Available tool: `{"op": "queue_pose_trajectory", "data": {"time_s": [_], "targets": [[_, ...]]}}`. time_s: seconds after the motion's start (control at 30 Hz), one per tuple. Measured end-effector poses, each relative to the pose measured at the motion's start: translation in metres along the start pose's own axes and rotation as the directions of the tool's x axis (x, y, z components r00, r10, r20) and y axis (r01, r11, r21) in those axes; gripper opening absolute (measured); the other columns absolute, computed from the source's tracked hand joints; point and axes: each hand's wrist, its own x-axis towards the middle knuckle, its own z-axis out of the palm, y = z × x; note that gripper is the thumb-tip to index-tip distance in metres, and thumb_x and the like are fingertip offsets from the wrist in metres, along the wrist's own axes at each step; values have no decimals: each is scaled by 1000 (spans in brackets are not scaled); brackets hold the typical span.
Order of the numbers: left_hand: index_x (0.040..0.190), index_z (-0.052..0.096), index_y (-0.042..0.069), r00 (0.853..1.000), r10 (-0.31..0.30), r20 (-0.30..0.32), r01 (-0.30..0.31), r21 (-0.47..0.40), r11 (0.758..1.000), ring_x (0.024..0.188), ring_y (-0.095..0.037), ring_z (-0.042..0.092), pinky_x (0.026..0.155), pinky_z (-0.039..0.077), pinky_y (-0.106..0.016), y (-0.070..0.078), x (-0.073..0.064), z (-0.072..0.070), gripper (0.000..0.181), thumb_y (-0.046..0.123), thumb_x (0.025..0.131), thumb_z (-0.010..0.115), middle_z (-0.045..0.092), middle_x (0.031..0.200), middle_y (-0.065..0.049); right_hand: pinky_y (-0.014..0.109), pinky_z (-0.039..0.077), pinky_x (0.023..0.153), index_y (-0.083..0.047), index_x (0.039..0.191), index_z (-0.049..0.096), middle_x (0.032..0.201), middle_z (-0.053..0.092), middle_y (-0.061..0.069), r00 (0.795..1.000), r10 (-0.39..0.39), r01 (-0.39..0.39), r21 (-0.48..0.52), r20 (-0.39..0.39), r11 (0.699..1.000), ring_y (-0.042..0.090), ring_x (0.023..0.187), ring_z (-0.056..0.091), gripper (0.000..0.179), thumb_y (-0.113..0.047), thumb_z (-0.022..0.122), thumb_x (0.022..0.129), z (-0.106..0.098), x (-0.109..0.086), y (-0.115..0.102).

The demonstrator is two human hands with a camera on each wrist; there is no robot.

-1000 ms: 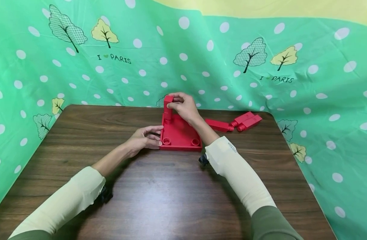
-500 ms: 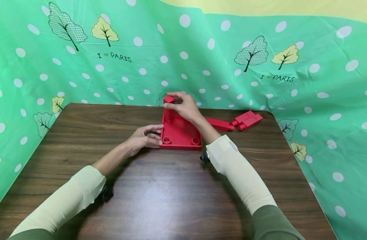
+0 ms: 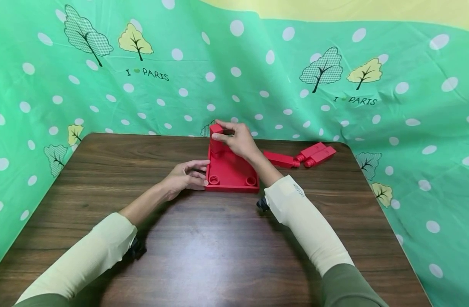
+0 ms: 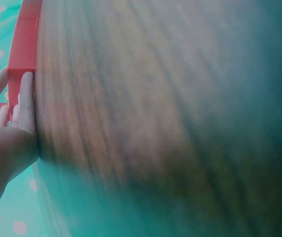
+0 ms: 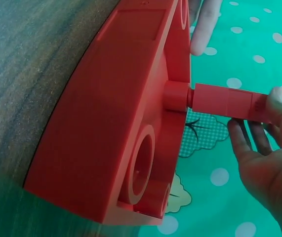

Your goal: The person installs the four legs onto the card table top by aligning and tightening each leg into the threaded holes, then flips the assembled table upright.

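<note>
head view: red tray (image 3: 234, 170) on wood-grain table (image 3: 203, 256), dotted green cloth (image 3: 253, 64) behind.

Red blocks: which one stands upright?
The block in the right hand, at the far-left corner of the tray; the other three blocks lie on the table.

The head view cuts off the near edge of the surface (image 3: 211, 256), the right hand (image 3: 238, 139) hides the corner of the red tray (image 3: 233, 169) towards the surface's far right corner, and the left-wrist view blurs the wood grain.
</note>
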Motion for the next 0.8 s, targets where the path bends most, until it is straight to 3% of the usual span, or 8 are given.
{"op": "queue_pose_trajectory", "data": {"time_s": [0.2,0.4,0.6,0.8], "targets": [[168,54,8,1000,-9,-1,9,-16,1000,111,-14,72,90,73,-35,-1,1,0,81,-15,94,78,59,147,-14,35,66,96,-12,154,71,141,78,12,1000,-26,26,8,13,1000,29,125,75,51,-21,81,105,-3,-3,2],[168,55,10,1000,-19,-1,19,-23,1000,112,-15,72,90,74,-37,0,1,-1,81,-15,94,78,59,145,-12,46,65,104,-17,152,72,136,75,10,1000,-16,16,-2,19,1000,31,123,72,52,-28,83,103,-3,-4,4],[168,54,10,1000,-18,-1,18,-17,1000,112,-14,72,90,74,-37,0,1,-1,82,-15,94,78,59,147,-12,46,62,104,-22,161,65,152,68,5,999,-10,11,-15,42,1000,30,122,69,62,-33,83,103,-3,-2,5],[168,54,9,1000,-19,-6,19,-24,1000,110,-14,72,90,74,-37,0,1,-1,81,-15,94,77,59,146,-12,45,63,102,-22,161,65,150,68,6,998,-13,15,-25,64,1000,29,128,66,63,-39,83,103,-2,1,6]]}}
